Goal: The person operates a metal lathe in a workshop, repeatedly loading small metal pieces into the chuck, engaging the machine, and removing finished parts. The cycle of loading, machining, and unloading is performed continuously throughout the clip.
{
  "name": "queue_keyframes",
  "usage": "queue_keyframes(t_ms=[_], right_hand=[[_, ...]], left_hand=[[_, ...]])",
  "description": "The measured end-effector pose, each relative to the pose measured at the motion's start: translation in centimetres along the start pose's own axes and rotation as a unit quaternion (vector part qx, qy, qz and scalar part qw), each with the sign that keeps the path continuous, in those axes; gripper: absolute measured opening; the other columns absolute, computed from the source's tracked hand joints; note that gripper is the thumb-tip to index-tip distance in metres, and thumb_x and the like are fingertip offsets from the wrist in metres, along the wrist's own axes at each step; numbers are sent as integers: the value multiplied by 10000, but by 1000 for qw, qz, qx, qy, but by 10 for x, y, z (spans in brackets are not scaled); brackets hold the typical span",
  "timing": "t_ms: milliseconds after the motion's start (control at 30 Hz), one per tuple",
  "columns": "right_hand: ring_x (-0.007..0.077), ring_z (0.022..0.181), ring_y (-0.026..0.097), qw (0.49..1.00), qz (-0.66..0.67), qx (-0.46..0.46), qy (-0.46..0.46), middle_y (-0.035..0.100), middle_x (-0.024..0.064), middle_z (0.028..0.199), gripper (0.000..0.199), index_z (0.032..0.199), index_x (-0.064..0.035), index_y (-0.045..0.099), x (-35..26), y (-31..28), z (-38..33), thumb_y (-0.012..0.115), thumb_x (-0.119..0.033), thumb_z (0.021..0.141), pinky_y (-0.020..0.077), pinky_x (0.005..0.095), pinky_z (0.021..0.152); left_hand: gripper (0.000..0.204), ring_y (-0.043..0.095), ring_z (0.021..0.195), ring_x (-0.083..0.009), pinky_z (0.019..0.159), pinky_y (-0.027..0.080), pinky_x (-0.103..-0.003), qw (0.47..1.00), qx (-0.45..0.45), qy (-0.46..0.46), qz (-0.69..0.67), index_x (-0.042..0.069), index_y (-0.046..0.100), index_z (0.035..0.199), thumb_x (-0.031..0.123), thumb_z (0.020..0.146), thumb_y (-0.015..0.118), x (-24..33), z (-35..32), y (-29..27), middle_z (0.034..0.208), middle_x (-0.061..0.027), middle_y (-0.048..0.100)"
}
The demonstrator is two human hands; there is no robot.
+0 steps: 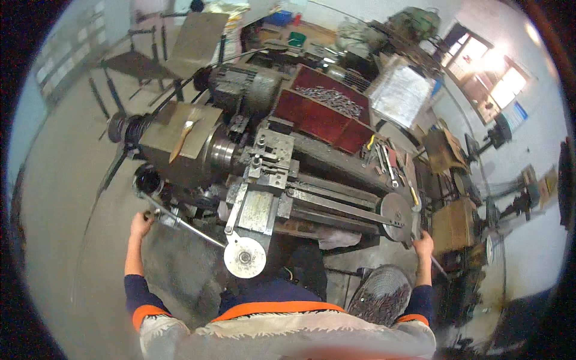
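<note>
A greasy lathe-like machine [264, 207] stands in front of me. My left hand [141, 222] is at its left side, fingers curled. Beside that hand runs a long bare metal rod [195, 230], ending near a pale round disc [245, 258]; what the fingers hold, if anything, is too small to make out. At the far right end, my right hand [423, 244] is closed around a metal lever [416, 227] next to a dark round wheel [396, 217]. Between the hands sits a steel tool block [267, 157] on the slide, close to the chuck [222, 152].
A brush [181, 141] lies on the headstock cover. Behind the bed is a red tray [321, 111] with many small metal pieces. Spanners [389, 163] lie to its right. A round container of dark pieces [381, 297] is near my right forearm. Chairs [195, 45] stand at the back left.
</note>
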State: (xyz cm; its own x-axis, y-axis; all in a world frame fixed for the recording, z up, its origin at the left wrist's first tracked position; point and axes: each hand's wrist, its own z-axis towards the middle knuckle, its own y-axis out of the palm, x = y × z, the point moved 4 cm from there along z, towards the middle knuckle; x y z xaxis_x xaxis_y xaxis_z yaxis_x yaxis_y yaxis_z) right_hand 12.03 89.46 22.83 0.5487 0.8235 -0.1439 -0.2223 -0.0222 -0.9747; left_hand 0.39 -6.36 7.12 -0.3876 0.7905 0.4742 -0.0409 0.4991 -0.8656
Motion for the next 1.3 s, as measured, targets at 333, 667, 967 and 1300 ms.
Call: queue_keyframes(t_ms=[333,667,967,1300], right_hand=[[323,948,601,958,-238,-155,21,633,183,980,463,978,-55,626,134,46,9,658,-404,674,482,401,818],[363,904,595,979,-75,-101,163,631,195,928,320,923,-51,630,98,42,-104,568,-235,668,470,423,789],[411,877,587,967,-77,-49,238,610,266,910,371,862,44,598,97,47,-131,563,-248,636,455,441,785],[407,887,591,961,-94,-34,257,618,261,877,362,830,46,609,68,37,-131,574,-255,631,464,447,785]], left_hand=[[393,611,566,-189,450,485,-287,898,128,-99,-410,-57,556,974,314,849,581,60,9,-33,718,-130,607],[286,566,448,-208,387,477,-313,786,225,-109,-565,-63,424,1040,60,815,550,74,25,7,654,-142,578],[333,548,431,-173,379,466,-281,775,279,-114,-555,-36,399,1094,-19,776,495,96,19,8,677,-121,561],[314,531,410,-167,375,462,-273,771,309,-116,-544,-36,396,1072,-24,773,492,99,15,3,656,-115,558]])
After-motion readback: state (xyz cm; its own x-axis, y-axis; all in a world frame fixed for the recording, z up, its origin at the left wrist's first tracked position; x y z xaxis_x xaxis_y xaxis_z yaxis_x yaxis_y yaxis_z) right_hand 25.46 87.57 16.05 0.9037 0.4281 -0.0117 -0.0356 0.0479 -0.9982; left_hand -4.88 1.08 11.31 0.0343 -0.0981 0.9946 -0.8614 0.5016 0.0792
